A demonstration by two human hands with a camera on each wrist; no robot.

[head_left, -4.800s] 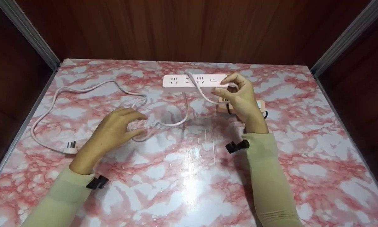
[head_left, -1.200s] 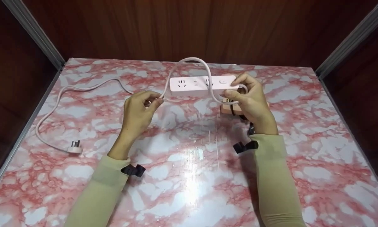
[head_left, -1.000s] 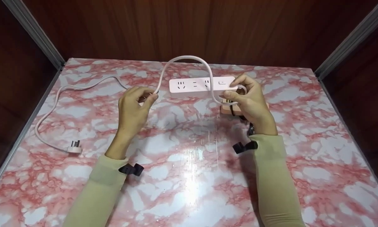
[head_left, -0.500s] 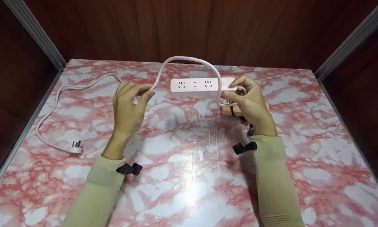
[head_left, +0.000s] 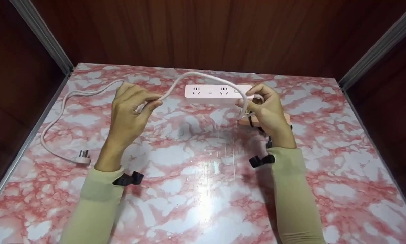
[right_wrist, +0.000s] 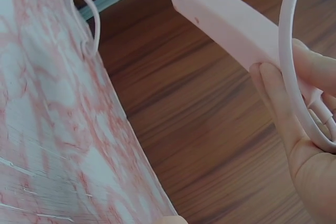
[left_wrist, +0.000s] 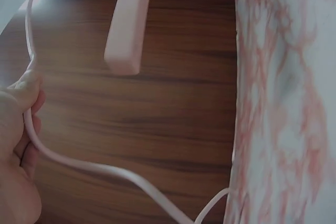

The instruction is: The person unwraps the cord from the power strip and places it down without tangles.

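Observation:
My right hand (head_left: pixel 269 110) grips the right end of a pale pink power strip (head_left: pixel 203 91), held above the table with its sockets facing up toward the head camera. The strip's pink power cord (head_left: pixel 219 80) comes out of that end, curls by the right hand and arches in front of the strip to the left. My left hand (head_left: pixel 130 110) pinches the cord between thumb and fingers, also seen in the left wrist view, where the cord (left_wrist: pixel 105 168) runs on past the hand. The cord's three-pin plug (head_left: pixel 83 158) lies on the table at the left, prongs up.
Partly hidden behind my right hand is a peach-coloured block (head_left: pixel 284 118) with a black cord on the table. The red-and-white marbled table (head_left: pixel 189 196) ends at dark wood panels (head_left: pixel 203 34) at the back and sides. Both wrists wear black mounts.
Earlier my left hand was off the cord with fingers apart; then it pinched the cord and moved left, lowering and stretching the arch. My right hand keeps holding the strip, nearly still.

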